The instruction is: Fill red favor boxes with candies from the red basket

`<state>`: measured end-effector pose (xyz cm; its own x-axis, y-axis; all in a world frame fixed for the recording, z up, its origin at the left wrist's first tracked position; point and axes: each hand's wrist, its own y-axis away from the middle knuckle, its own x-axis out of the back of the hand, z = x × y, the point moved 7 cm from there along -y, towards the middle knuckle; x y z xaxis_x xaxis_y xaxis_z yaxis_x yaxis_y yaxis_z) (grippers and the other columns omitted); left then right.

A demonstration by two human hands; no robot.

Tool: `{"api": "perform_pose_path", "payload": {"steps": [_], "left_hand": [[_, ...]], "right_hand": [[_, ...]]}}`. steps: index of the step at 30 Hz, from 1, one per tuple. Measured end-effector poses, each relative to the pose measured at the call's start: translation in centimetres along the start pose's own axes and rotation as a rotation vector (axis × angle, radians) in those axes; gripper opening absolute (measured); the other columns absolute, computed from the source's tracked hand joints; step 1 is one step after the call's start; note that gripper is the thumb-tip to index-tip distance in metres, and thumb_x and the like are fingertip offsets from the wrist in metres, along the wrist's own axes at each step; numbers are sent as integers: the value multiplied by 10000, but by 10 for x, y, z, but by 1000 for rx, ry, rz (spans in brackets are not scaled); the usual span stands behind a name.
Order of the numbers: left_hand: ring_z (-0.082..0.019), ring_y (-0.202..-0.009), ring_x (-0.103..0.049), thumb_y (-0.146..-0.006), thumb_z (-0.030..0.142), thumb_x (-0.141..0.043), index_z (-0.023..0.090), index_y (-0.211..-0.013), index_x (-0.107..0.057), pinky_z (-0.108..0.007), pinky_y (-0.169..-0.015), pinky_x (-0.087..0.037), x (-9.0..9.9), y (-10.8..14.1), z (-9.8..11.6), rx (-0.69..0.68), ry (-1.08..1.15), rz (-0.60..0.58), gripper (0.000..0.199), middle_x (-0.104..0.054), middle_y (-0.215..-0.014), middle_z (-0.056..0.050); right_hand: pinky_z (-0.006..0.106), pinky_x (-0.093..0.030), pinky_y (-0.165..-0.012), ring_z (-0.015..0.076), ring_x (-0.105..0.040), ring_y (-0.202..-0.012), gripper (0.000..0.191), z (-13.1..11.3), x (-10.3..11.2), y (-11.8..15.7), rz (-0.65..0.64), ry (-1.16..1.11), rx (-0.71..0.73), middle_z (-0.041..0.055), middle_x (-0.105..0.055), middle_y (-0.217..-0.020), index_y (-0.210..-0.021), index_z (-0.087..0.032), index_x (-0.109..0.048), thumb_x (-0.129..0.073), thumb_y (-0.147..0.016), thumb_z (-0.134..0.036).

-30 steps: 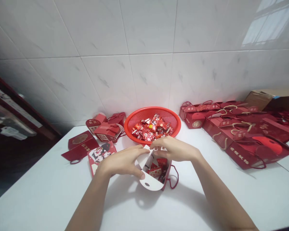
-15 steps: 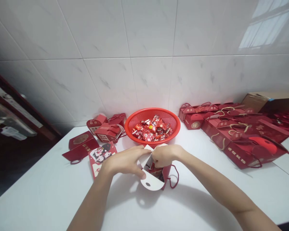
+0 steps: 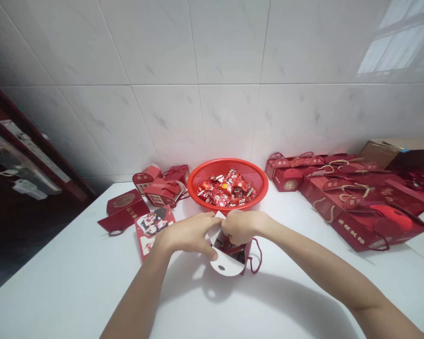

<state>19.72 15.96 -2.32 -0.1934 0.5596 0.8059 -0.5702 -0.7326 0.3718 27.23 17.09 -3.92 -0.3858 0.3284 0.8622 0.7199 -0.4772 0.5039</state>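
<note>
A small red candy box with white inner flaps (image 3: 228, 267) stands open in the middle of the table, dark red wrapped sweets showing inside. My left hand (image 3: 194, 235) grips its left side, thumb on the near flap and fingers along the far edge. Into the opening reaches my right hand (image 3: 240, 227), its fingers curled closed; whatever they hold is hidden. A dark red cord handle (image 3: 256, 256) hangs at the box's right. Just behind it stands a red plastic basket (image 3: 263, 187) with a heap of wrapped sweets (image 3: 226, 188).
Several red gift boxes (image 3: 160, 192) and a flat printed carton (image 3: 151, 228) lie to the left. Rows of red boxes with cord handles (image 3: 360, 226) fill the right side. Behind them is a brown cardboard box (image 3: 379, 153). A tiled wall (image 3: 226, 117) borders the white table (image 3: 92, 278).
The whole view has shifted slightly, so things appear a little further right. Both hands stay at the box, the right one still inside its opening.
</note>
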Motion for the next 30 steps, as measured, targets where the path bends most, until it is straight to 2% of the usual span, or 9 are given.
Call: {"api": "perform_pose_path", "payload": {"steps": [4,9,17,22,27,30], "left_hand": [[-280,-1043,-605,-680,366,-759,247,-1279,-596,-293,-803,-466,-2,-1,-1,17,-4,-27,632,-612,-1149,-55],[-268,-1020,-607,-676,343,-757,246,-1232,-619,-290,-798,-460,-3,-3,0,-4,7,-30,581,-611,-1103,-42],[-274,-1057,-604,-669,376,-783,251,-1167,-642,-290,-821,-457,-6,-5,-1,-37,9,-35,532,-647,-1137,-35],[-268,-1010,-627,-651,346,-791,245,-1172,-641,-279,-777,-466,-5,-5,-1,-8,1,-28,551,-674,-1103,-24],[-292,-1088,-605,-653,352,-786,263,-1285,-585,-294,-825,-469,-5,-5,-1,-27,7,0,670,-674,-1189,-43],[-303,-1086,-607,-647,357,-783,259,-1326,-564,-300,-817,-475,-7,-6,-3,1,-8,-18,720,-678,-1172,-51]], "right_hand": [[265,-388,-501,236,-680,-742,276,3,-2,6,-39,24,27,155,-742,-877,-957,-68,-737,-514,-801,-113],[280,-390,-484,232,-664,-676,280,4,-10,0,-108,13,27,137,-743,-817,-975,-65,-738,-530,-806,-146],[279,-440,-519,223,-676,-676,242,-5,-8,-5,-173,51,71,126,-755,-886,-944,-106,-757,-576,-786,-135],[278,-434,-531,235,-685,-755,257,-9,-11,-14,-145,53,69,119,-752,-963,-996,-134,-750,-601,-788,-155],[274,-386,-513,216,-658,-744,264,-3,-4,3,-80,4,90,124,-742,-921,-979,-117,-750,-516,-863,-153],[281,-387,-533,241,-660,-827,307,0,0,10,-62,33,82,143,-737,-935,-1012,-96,-745,-475,-869,-113]]}}
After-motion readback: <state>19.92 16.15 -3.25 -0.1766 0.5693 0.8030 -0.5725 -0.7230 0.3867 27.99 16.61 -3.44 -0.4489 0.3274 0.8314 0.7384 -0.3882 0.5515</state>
